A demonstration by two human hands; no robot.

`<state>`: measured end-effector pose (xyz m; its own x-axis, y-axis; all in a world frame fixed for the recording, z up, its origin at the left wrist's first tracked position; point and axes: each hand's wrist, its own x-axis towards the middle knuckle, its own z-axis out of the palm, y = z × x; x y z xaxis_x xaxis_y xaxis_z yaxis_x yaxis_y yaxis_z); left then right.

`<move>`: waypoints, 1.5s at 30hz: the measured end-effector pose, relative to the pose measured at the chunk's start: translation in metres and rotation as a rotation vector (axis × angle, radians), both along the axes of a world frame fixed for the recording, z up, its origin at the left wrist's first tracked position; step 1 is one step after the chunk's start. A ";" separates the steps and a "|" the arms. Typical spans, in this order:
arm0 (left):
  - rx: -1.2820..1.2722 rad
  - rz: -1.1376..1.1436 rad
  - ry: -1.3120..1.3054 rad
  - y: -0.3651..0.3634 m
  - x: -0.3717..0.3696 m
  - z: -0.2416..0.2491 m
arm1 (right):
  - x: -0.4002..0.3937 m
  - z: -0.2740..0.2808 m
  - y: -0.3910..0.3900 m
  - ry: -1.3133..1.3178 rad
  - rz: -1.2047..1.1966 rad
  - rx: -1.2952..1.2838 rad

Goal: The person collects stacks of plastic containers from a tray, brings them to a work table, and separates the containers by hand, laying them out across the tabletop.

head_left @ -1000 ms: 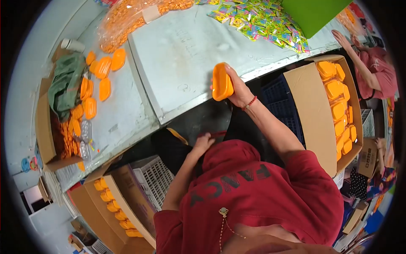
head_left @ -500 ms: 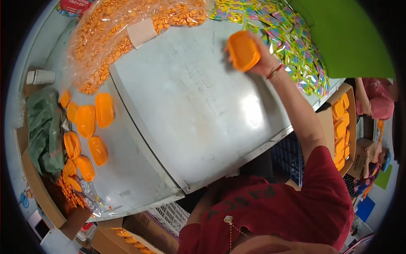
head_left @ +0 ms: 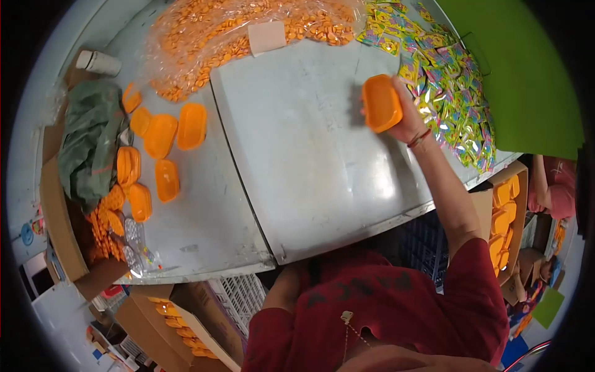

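My right hand (head_left: 406,118) is closed around the side of a small orange plastic container (head_left: 382,104), a rounded rectangle with its hollow side facing me. It is held above the grey metal table (head_left: 304,161), close to a spread of shiny yellow, green and pink packets (head_left: 452,99). A red string sits round the wrist. My left upper arm (head_left: 284,290) drops below the table edge, and the hand itself is hidden. On the table's left part lie several similar orange containers (head_left: 160,136), some apart and some touching.
A clear bag of small orange discs (head_left: 229,53) lies at the back, a white card (head_left: 267,38) on it. A green cloth bag (head_left: 90,142) and white bottle (head_left: 99,63) are at left. Cartons of orange containers (head_left: 505,217) stand below. Another person (head_left: 551,186) is at right.
The view has shifted, so the table's contents appear further right. My right hand still holds the orange container, which appears slightly lower and nearer the packets.
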<state>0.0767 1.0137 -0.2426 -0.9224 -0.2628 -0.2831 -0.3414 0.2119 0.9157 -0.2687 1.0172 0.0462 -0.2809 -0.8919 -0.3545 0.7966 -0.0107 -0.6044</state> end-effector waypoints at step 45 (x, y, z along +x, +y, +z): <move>-1.749 1.031 -0.005 -0.423 -0.104 0.281 | -0.168 -0.010 -0.209 1.961 -0.138 0.641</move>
<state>-0.0277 0.5905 0.0383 -0.2809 -0.5239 0.8041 -0.8904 0.4549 -0.0147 -0.4367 0.8077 0.0367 -0.6302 -0.7351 0.2498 -0.7573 0.5111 -0.4067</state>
